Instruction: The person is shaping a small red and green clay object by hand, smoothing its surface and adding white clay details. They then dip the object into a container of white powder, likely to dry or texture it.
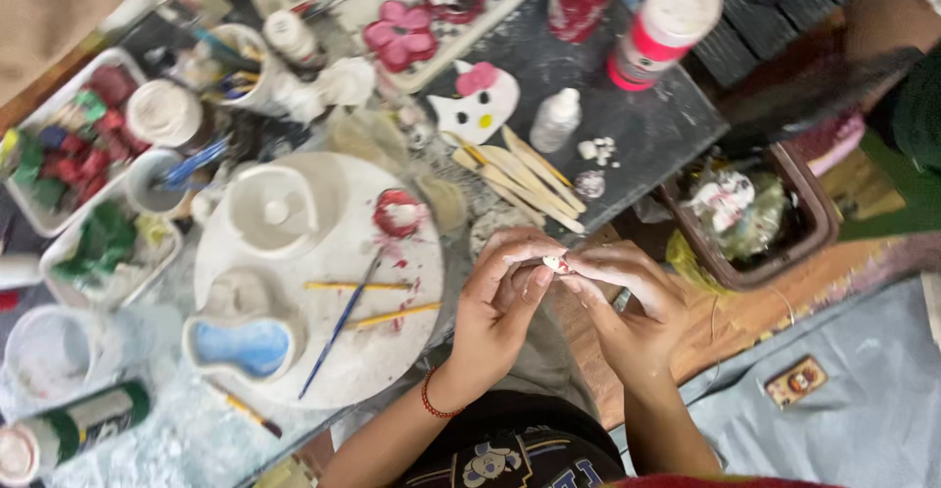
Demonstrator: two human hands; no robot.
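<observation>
Clay piece, small, white with red marks, pinched between fingertips of both hands above the table's near edge.

Left hand and right hand meet at the fingertips, fingers closed on the piece; both are dusted white. Just left lies a round white board carrying two yellow-handled brushes, a blue brush and a red-rimmed clay ring. Beyond the hands: wooden modelling tools, a cat-face figure. Right: brown bin.

Brushes on round board, left of hands.
</observation>
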